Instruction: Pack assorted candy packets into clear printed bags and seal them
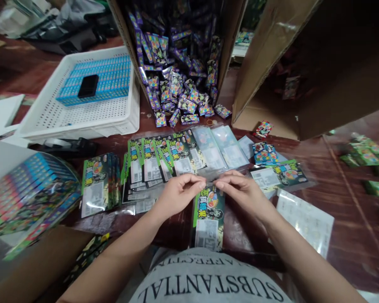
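Note:
Between my hands is a clear plastic packet with a printed green and black card (208, 210), lying at the table's front edge. My left hand (185, 189) pinches the packet's top edge, thumb against fingertips. On the other side of that edge my right hand (240, 189) pinches it the same way. Just beyond my hands, similar packets (183, 153) overlap in a row with pale, see-through sleeves (227, 147). To the right of my right hand lies another printed packet (281, 174), with small blue boxes (265, 152) behind it.
A carton of small purple boxes (186, 101) stands open at the back, beside a second carton (265, 109). Left are a white basket (113, 124) with blue boxes, a tape dispenser (69, 146) and stacked packets (96, 181). A sticker sheet (306, 219) and green boxes (366, 151) lie right.

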`<state>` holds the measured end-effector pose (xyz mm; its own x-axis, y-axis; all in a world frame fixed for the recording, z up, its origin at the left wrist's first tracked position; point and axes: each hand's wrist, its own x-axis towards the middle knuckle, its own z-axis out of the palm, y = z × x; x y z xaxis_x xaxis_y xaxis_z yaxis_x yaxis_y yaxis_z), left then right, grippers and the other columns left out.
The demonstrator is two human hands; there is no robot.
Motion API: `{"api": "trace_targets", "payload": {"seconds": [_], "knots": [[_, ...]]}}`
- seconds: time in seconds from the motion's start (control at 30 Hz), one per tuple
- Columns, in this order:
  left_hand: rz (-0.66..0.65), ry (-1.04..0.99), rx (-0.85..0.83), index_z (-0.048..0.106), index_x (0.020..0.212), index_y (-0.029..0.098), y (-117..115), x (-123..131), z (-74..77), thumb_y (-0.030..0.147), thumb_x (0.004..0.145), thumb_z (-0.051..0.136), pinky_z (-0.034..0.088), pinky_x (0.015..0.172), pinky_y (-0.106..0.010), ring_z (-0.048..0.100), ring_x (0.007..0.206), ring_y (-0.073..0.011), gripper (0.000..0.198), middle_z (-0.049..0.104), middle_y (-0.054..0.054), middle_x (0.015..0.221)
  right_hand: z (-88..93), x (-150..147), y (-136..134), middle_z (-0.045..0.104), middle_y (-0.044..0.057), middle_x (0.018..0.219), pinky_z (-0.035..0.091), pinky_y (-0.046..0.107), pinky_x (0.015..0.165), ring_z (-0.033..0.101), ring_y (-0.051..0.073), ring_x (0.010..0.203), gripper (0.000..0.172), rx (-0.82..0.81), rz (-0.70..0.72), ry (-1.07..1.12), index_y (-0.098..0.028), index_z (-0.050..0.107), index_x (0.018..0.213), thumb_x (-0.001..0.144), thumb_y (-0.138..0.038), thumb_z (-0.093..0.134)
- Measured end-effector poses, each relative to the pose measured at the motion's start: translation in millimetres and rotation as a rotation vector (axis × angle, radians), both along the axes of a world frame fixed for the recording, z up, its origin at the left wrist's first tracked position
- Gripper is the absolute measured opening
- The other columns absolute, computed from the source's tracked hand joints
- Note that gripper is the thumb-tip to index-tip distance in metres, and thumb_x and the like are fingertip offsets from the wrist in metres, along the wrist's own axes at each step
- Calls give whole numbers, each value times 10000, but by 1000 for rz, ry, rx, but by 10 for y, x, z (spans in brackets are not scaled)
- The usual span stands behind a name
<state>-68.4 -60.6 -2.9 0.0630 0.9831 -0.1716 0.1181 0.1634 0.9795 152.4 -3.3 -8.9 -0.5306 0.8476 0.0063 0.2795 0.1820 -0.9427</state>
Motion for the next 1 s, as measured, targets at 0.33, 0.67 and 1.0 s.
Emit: {"api": "trace_targets", "payload": {"seconds": [0.33,0.67,1.0], "knots": [[-86,75,-93,753,828,200,308,95,146,350,831,710,531,704,-310,686,736,-167,156,778,-56,840,79,104,114,755,4,827,527,330,802,658,137,745,240,-508,-95,175,-201,756,835,767,-423,818],[-259,25,-113,794,894,232,389,253,82,400,853,718,580,787,-369,736,837,-203,189,802,-74,964,25,464,42,751,30,956,540,355,858,681,169,883,253,-387,-13,118,-222,771,862,851,-474,748],[-478,545,308,769,1099,240,394,158,293,174,891,563,502,782,-322,669,842,-185,301,707,-58,973,300,-67,1067,617,117,1388,427,390,1119,550,234,1289,388,461,75,-611,-185,609,1351,994,-333,571]]}}
